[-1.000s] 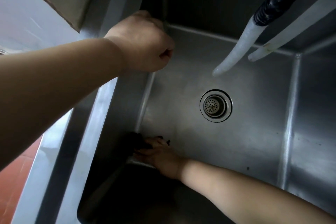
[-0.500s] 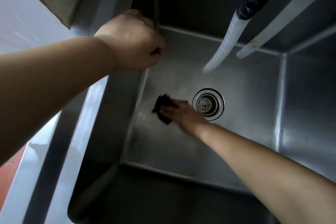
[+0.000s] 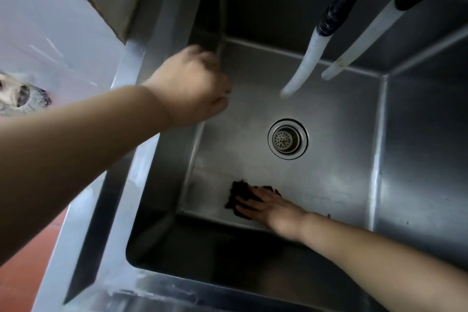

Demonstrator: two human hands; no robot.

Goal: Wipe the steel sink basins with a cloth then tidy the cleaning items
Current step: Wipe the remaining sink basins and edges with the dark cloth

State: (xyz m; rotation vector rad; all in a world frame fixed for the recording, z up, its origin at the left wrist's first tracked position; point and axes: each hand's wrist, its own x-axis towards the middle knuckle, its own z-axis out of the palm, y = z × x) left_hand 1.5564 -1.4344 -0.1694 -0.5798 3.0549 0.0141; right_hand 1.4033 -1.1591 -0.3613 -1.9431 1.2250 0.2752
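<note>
The dark cloth [image 3: 243, 195] lies flat on the floor of the steel sink [image 3: 342, 185], close to the near edge of the basin floor and toward its left corner. Our right hand [image 3: 268, 206] presses it down with straight, spread fingers, palm over its right part, so the cloth is pinned rather than gripped. Our left hand [image 3: 192, 86] hangs above the sink's left wall near the far left corner, fingers curled into a loose fist; we see nothing in it.

Since we only press on the cloth, we judge that a quick stroke could let it bunch up or slip from under the fingers, leaving skin dragging on steel. The seam where floor meets near wall is the likely missed strip, because the cloth sits just short of it. The drain [image 3: 288, 139] lies in the middle of the floor, well apart from the cloth; a wide sweep could snag a corner on its strainer. Two hoses [image 3: 304, 68] hang over the far edge, and a raised forearm could knock them.
</note>
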